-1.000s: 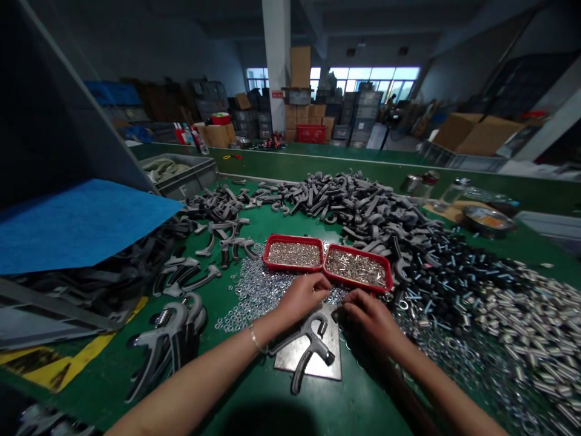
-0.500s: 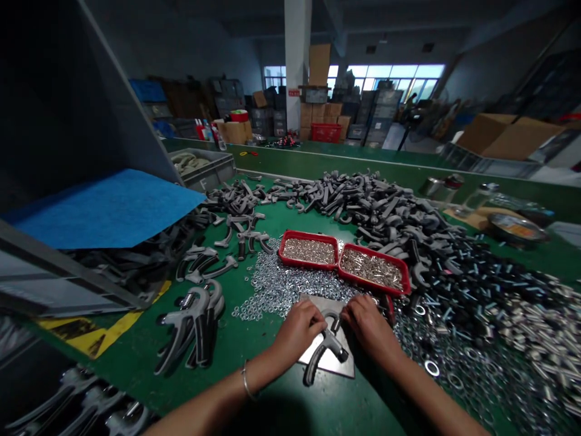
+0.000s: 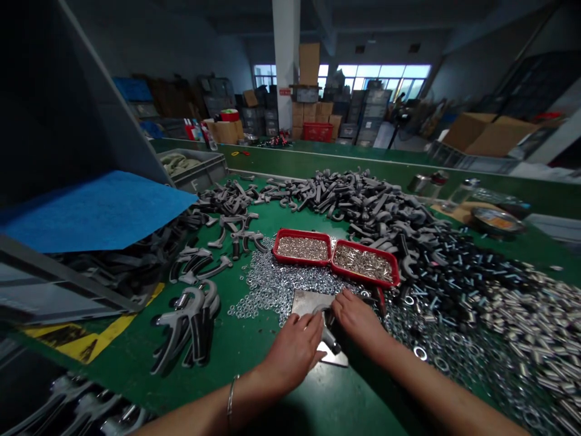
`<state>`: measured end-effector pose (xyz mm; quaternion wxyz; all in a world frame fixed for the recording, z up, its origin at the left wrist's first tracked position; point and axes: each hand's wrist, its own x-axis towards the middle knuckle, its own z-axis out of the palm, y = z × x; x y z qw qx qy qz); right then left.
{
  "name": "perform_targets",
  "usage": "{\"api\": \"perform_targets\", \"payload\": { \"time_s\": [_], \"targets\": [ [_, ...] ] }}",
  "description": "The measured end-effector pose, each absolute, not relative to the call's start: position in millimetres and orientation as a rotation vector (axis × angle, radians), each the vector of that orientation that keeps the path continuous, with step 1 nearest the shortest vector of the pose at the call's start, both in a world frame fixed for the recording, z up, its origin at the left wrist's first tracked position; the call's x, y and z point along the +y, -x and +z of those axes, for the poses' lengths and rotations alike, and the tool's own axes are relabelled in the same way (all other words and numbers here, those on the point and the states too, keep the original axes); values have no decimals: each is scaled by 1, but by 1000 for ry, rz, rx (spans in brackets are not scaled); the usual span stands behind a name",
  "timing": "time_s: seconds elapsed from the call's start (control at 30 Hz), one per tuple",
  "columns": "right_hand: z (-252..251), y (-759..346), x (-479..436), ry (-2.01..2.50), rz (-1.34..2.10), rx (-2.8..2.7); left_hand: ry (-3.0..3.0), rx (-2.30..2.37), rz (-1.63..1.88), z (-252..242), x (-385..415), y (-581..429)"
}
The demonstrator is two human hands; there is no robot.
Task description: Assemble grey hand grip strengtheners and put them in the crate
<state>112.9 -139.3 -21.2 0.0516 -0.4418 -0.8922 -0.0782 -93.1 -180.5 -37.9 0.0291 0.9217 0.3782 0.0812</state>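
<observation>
A grey hand grip strengthener (image 3: 329, 339) with a dark adjusting knob lies over a flat metal plate (image 3: 302, 301) in front of me. My left hand (image 3: 293, 351) is closed over its near handle, covering most of it. At the hooked upper end, the closed fingers of my right hand (image 3: 358, 318) grip it from the right; their tips are partly hidden, so a small part between them cannot be ruled out. To the left lie assembled hand grips (image 3: 193, 327) with springs. Just beyond the plate spreads a heap of small nuts (image 3: 267, 281).
Two red trays (image 3: 302, 262) of small metal pins stand behind the plate. Grey handles (image 3: 336, 194) are piled further back. Black knobs with bolts (image 3: 458, 266), washers (image 3: 420, 353) and metal sleeves (image 3: 521, 315) cover the right. A grey crate (image 3: 113, 303) with a blue sheet (image 3: 95, 209) borders the left.
My left hand has moved down over the handle and now covers it. My right hand has shifted slightly onto the hooked end. The whole view has swung a little to the right.
</observation>
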Motion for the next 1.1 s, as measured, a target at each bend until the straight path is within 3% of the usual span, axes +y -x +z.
{"api": "perform_targets", "payload": {
  "time_s": [0.27, 0.67, 0.93, 1.1],
  "targets": [
    [-21, -166, -182, 1782, -421, -2497, -2742, 1257, 302, -36, -188, 92],
    [-19, -180, -173, 1881, -289, -2487, -2720, 1280, 319, -37, -189, 91],
    [-19, -187, -177, 1856, 28, -2401, -2720, 1282, 329, -35, -188, 90],
    [-4, -162, -192, 1765, 550, -2199, -2732, 1283, 355, -42, -187, 89]
  ]
}}
